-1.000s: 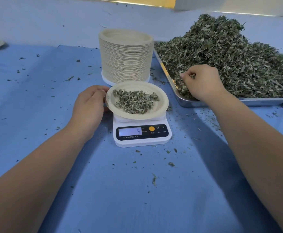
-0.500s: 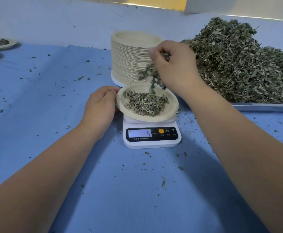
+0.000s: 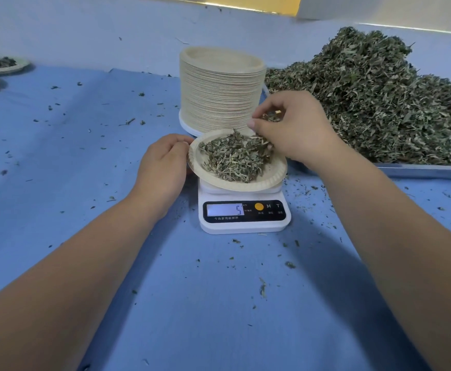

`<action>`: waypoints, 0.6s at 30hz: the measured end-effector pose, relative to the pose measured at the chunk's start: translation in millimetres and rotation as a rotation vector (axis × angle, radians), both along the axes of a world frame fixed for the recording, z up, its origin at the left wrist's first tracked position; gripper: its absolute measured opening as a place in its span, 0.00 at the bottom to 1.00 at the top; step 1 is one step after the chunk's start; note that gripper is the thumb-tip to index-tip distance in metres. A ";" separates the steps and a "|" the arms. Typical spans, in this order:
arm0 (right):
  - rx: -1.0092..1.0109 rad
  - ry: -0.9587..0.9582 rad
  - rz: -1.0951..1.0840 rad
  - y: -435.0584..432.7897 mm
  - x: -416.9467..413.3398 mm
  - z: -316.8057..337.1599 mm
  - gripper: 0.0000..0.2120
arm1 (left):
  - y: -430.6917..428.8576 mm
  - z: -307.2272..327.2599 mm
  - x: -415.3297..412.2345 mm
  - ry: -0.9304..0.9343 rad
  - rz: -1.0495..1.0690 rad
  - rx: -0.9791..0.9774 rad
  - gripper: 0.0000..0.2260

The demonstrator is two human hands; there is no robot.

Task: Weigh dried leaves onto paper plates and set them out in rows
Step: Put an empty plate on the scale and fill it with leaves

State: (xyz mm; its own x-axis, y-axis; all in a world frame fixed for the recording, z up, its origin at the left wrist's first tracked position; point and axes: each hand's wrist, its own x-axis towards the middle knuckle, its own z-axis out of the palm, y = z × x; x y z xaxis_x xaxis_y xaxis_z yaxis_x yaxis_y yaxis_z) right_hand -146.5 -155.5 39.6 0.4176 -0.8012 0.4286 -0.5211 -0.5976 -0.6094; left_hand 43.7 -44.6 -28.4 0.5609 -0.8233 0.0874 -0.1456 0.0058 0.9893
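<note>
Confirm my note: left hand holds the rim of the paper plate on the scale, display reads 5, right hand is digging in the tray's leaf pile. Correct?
One error: in the head view the right hand is over the paper plate, pinching dried leaves, not in the leaf pile. The left hand holds the rim and the scale reads 5.

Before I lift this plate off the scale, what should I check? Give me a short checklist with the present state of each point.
1. The plate sits on the scale: ok.
2. The display is readable: ok, it shows 5.
3. The left hand is off the rim: not ok, it grips it.
4. The right hand is clear of the plate: not ok, it hangs over it, pinching leaves.
5. Target weight reached: cannot tell.
6. The stack of spare plates is near: ok, behind the scale.
</note>
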 end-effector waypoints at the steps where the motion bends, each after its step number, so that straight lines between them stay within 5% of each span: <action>1: -0.006 0.005 -0.006 1.3 -1.0 -2.2 0.04 | 0.4 0.1 -0.4 -0.001 -0.002 -0.001 0.16; 10: 0.001 -0.013 0.102 20.7 4.6 -8.4 0.03 | 2.7 1.4 -0.5 -0.002 -0.008 -0.006 0.16; 18: 0.322 -0.399 0.205 30.4 2.4 -4.5 0.12 | 4.6 3.3 -1.4 -0.022 -0.022 -0.004 0.17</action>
State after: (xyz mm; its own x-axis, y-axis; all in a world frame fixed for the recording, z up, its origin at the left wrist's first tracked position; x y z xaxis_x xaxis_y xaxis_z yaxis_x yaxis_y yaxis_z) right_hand -144.1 -125.1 35.1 0.4340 -0.8375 0.3319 -0.1049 -0.4129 -0.9047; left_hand 42.3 -40.0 -25.1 0.5405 -0.8350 0.1030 -0.1669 0.0136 0.9859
